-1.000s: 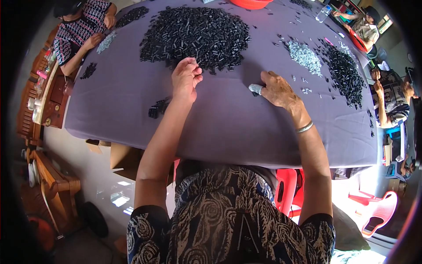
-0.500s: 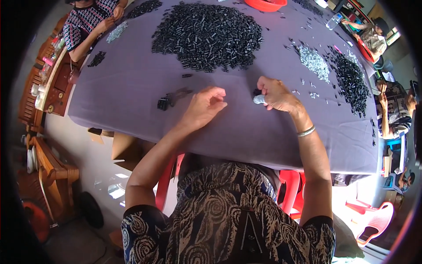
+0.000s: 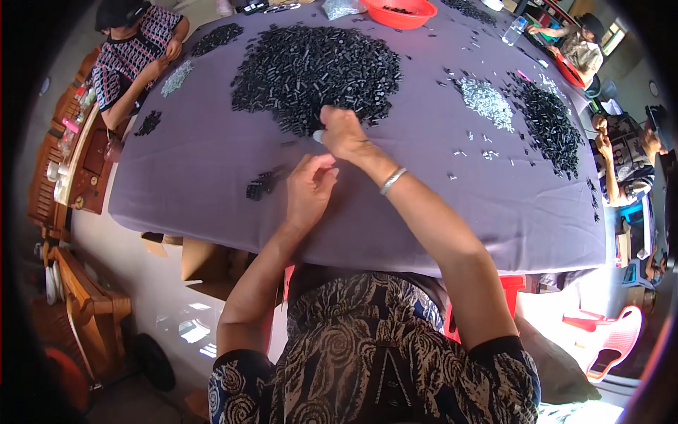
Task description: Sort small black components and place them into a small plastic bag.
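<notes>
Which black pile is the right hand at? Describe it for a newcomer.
Start with the purple-grey tablecloth. Left of centre and toward the far side, a pile of small black cylindrical pieces spreads out, with the person's right hand at its near edge. It is by far the largest heap on the cloth.

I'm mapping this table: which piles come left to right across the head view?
Leftmost black cluster, left silvery pile, upper-left black pile, large black pile, right silvery pile, right black pile.
</notes>
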Demonstrator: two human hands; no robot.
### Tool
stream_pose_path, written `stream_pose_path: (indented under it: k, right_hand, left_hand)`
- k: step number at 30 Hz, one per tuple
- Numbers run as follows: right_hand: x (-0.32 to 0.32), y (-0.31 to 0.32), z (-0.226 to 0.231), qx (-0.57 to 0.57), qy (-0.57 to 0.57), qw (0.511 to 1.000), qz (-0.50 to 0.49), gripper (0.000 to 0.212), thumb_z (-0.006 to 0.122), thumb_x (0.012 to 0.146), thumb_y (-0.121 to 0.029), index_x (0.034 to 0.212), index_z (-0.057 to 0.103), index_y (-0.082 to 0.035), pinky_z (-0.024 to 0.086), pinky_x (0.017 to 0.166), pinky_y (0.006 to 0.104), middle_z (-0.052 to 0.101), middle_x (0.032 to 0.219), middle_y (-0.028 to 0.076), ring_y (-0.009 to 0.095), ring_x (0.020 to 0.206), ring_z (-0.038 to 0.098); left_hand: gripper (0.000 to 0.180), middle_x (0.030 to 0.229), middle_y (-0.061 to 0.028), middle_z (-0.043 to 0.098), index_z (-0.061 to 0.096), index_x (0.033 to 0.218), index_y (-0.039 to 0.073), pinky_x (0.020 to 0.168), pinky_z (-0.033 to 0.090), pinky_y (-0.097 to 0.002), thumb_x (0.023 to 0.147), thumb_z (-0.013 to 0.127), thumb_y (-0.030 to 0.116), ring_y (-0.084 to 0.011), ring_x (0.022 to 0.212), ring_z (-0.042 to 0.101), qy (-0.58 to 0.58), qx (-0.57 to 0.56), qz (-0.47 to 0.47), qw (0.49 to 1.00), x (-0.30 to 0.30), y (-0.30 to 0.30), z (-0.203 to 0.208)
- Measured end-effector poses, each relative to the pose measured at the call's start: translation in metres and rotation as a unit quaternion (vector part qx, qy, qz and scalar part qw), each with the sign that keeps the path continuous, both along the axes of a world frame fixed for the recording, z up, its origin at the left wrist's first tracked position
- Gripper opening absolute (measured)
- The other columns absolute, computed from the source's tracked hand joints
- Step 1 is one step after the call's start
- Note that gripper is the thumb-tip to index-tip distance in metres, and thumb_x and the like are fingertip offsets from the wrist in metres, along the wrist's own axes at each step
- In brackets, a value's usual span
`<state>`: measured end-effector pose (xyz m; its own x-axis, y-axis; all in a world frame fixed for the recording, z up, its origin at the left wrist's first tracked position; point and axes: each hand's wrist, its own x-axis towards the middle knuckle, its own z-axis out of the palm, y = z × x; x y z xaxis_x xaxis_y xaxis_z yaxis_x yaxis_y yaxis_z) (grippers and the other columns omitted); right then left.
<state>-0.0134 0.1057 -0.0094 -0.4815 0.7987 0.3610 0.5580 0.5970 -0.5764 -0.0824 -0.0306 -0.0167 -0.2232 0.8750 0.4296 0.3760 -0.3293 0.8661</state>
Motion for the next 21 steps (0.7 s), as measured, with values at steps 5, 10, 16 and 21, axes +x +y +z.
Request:
stream_pose_path:
  k: [5, 10, 16, 21]
  right_hand:
    - [0.003, 0.009, 0.016, -0.014, 0.031, 0.999, 0.019, 0.021, 0.073, 0.066, -0.011, 0.078, 0.059, -0.001, 0.050, 0.065, 0.0350, 0.063, 0.073, 0.015, 0.028, 0.070, 0.064]
    - [0.046, 0.069, 0.035, 0.030, 0.021, 0.990, -0.138, 0.023, 0.067, 0.070, -0.023, 0.085, 0.062, -0.006, 0.051, 0.072, 0.0392, 0.063, 0.085, 0.018, 0.033, 0.079, 0.063]
    - [0.072, 0.122, 0.015, 0.004, -0.060, 0.981, -0.186, 0.049, 0.071, 0.069, -0.044, 0.101, 0.059, -0.009, 0.043, 0.090, 0.0400, 0.052, 0.111, 0.016, 0.034, 0.108, 0.049]
    - [0.053, 0.102, -0.006, 0.057, -0.006, 0.985, -0.164, 0.043, 0.065, 0.073, -0.049, 0.100, 0.060, -0.016, 0.041, 0.090, 0.0429, 0.053, 0.104, 0.014, 0.034, 0.103, 0.048]
  left_hand:
    - [0.018, 0.082, -0.0051, 0.056, 0.059, 0.096, -0.001, 0.059, 0.047, -0.0215, 0.078, 0.062, -0.004, -0.0101, 0.066, 0.057, 0.010, -0.010, 0.004, 1.000, -0.006, -0.005, -0.003]
    - [0.019, 0.080, -0.0041, 0.056, 0.059, 0.095, 0.001, 0.058, 0.046, -0.0211, 0.077, 0.063, -0.004, -0.0095, 0.066, 0.056, 0.035, -0.003, 0.000, 0.999, -0.003, -0.007, 0.002]
    - [0.021, 0.078, -0.0032, 0.053, 0.060, 0.094, 0.003, 0.056, 0.043, -0.0208, 0.075, 0.065, -0.004, -0.0095, 0.065, 0.053, 0.059, -0.026, -0.025, 0.998, -0.004, -0.011, 0.007]
    - [0.022, 0.080, -0.0032, 0.053, 0.059, 0.095, 0.003, 0.057, 0.044, -0.0209, 0.075, 0.065, -0.005, -0.0094, 0.068, 0.053, 0.043, -0.023, -0.033, 0.998, -0.002, -0.011, 0.006]
